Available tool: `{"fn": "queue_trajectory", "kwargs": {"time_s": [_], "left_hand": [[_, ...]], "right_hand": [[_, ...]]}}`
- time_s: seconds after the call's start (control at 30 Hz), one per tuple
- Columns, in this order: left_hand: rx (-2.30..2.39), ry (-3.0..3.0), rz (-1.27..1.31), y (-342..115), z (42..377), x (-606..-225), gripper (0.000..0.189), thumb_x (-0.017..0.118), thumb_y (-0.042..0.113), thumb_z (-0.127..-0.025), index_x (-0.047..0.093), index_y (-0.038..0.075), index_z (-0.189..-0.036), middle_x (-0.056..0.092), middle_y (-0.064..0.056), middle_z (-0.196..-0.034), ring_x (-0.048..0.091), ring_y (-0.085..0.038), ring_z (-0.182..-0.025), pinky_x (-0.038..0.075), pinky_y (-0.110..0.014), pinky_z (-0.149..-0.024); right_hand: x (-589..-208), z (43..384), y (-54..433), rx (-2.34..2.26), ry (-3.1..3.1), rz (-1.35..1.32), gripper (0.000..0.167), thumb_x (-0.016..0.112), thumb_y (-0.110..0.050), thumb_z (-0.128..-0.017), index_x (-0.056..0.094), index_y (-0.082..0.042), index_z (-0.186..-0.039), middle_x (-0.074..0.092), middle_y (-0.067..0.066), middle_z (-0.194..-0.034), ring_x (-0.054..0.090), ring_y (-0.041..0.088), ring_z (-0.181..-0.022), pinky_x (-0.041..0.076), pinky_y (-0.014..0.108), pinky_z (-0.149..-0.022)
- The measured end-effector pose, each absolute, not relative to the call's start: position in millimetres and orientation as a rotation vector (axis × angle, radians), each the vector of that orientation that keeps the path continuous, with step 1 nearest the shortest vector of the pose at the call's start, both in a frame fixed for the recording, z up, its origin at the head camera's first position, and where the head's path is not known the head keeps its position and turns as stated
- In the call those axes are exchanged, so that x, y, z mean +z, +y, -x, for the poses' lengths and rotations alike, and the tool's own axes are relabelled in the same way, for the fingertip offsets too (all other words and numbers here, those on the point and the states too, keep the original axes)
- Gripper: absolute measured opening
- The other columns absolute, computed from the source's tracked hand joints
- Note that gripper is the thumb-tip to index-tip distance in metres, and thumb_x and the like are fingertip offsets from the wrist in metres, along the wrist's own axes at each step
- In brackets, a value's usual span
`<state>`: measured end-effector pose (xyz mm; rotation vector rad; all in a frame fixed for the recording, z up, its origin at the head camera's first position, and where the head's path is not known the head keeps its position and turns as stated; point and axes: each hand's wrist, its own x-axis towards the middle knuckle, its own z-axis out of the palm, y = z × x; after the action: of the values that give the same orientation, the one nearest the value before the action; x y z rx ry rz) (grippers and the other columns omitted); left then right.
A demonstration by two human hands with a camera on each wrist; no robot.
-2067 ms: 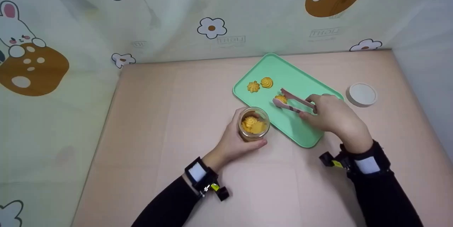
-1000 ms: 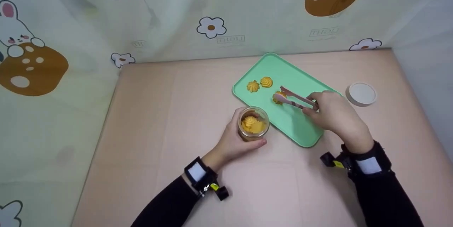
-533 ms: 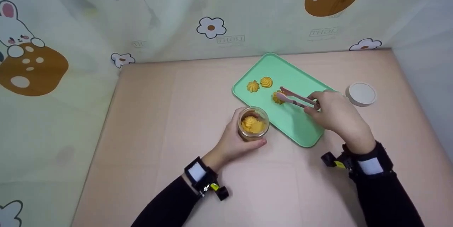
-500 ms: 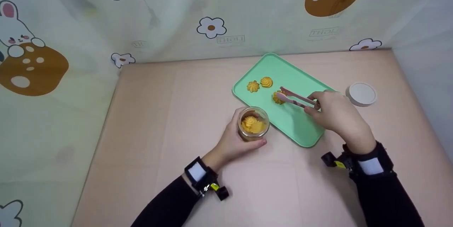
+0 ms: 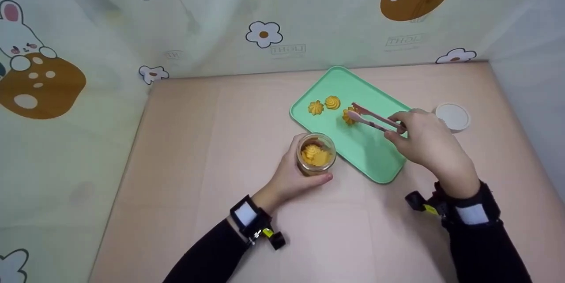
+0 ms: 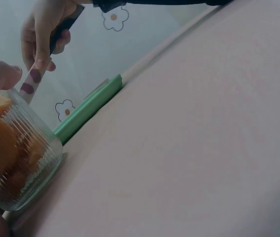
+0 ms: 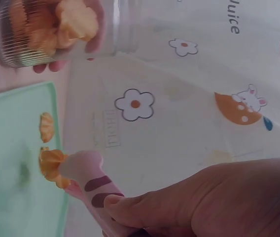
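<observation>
My left hand (image 5: 289, 176) holds an open glass jar (image 5: 307, 172) with several yellow cookies inside; its ribbed wall (image 6: 34, 138) shows in the left wrist view. With thumb and fingers, my right hand (image 5: 435, 144) grips pink tongs (image 5: 378, 117) over a green tray (image 5: 375, 157). A piped cookie (image 5: 347, 117) sits between the tong tips, partly covered by them; the right wrist view shows the tips against this cookie (image 7: 49, 162). Two other cookies, one star-shaped (image 5: 315, 107) and one swirled (image 5: 332, 102), lie on the tray's far left part.
A round white lid (image 5: 453, 116) lies on the table right of the tray, partly behind my right hand. The pink table (image 5: 212, 141) meets a printed curtain (image 5: 212, 18) at the back. A plain pale wall (image 5: 525, 88) bounds the right side.
The tongs first shift on the cookie and settle around it. Since half a second ago, my right hand, tongs and cookie have moved slightly up and right in the head view. The left hand stays still.
</observation>
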<state>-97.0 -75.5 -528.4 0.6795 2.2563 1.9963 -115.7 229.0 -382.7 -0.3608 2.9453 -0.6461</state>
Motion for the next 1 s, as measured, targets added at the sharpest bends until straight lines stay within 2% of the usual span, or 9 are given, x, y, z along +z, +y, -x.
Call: {"fn": "queue_trajectory", "kwargs": {"time_s": [0.17, 0.33, 0.43, 0.53, 0.7, 0.87, 1.0], "left_hand": [[2.007, 2.254, -0.681, -75, 97, -529, 0.095, 0.101, 0.027, -0.077, 0.046, 0.021, -0.154, 0.062, 0.004, -0.147, 0.058, -0.018, -0.138, 0.043, -0.045, -0.123], [2.003, 2.258, -0.674, -75, 96, -531, 0.094, 0.101, 0.029, -0.076, 0.047, 0.024, -0.154, 0.062, 0.007, -0.147, 0.058, -0.018, -0.138, 0.043, -0.044, -0.123], [1.994, 2.261, -0.662, -75, 96, -531, 0.095, 0.101, 0.03, -0.076, 0.047, 0.025, -0.154, 0.062, 0.007, -0.147, 0.058, -0.017, -0.137, 0.044, -0.045, -0.122], [1.991, 2.256, -0.654, -76, 96, -530, 0.094, 0.1, 0.029, -0.077, 0.047, 0.025, -0.155, 0.062, 0.006, -0.147, 0.058, -0.017, -0.137, 0.045, -0.046, -0.121], [2.005, 2.226, -0.676, -75, 96, -530, 0.092, 0.099, 0.027, -0.079, 0.046, 0.024, -0.154, 0.063, 0.006, -0.145, 0.059, -0.018, -0.135, 0.047, -0.045, -0.12], [2.011, 2.223, -0.696, -75, 97, -530, 0.091, 0.099, 0.026, -0.079, 0.046, 0.024, -0.153, 0.063, 0.006, -0.146, 0.059, -0.018, -0.136, 0.045, -0.044, -0.121], [2.004, 2.229, -0.707, -75, 98, -528, 0.092, 0.099, 0.024, -0.08, 0.045, 0.019, -0.154, 0.062, 0.002, -0.147, 0.057, -0.019, -0.138, 0.041, -0.044, -0.123]], "right_hand": [[-363, 93, 230, -0.726, 3.057, 0.471, 0.033, 0.079, -0.018, -0.1, 0.076, 0.003, -0.126, 0.075, 0.017, -0.104, 0.066, 0.035, -0.092, 0.052, 0.048, -0.072], [-343, 61, 226, -0.833, 3.149, 0.648, 0.03, 0.086, -0.015, -0.095, 0.079, -0.005, -0.123, 0.073, 0.007, -0.103, 0.061, 0.014, -0.074, 0.051, 0.028, -0.058], [-337, 46, 219, -0.851, 3.123, 0.734, 0.032, 0.089, -0.015, -0.093, 0.08, -0.01, -0.124, 0.071, 0.002, -0.102, 0.056, 0.004, -0.068, 0.048, 0.022, -0.052], [-336, 38, 211, -0.81, 3.066, 0.787, 0.034, 0.089, -0.015, -0.093, 0.08, -0.013, -0.125, 0.069, -0.002, -0.101, 0.055, 0.001, -0.068, 0.048, 0.022, -0.052], [-341, 36, 199, -0.767, 3.005, 0.855, 0.032, 0.088, -0.017, -0.094, 0.08, -0.017, -0.125, 0.068, -0.006, -0.1, 0.055, 0.002, -0.071, 0.05, 0.023, -0.057], [-346, 37, 192, -0.735, 3.002, 0.839, 0.031, 0.088, -0.021, -0.095, 0.08, -0.017, -0.125, 0.07, -0.004, -0.102, 0.06, 0.008, -0.073, 0.053, 0.028, -0.061], [-347, 39, 191, -0.73, 2.989, 0.829, 0.035, 0.088, -0.025, -0.096, 0.079, -0.016, -0.129, 0.071, -0.002, -0.105, 0.06, 0.007, -0.073, 0.053, 0.028, -0.061]]}}
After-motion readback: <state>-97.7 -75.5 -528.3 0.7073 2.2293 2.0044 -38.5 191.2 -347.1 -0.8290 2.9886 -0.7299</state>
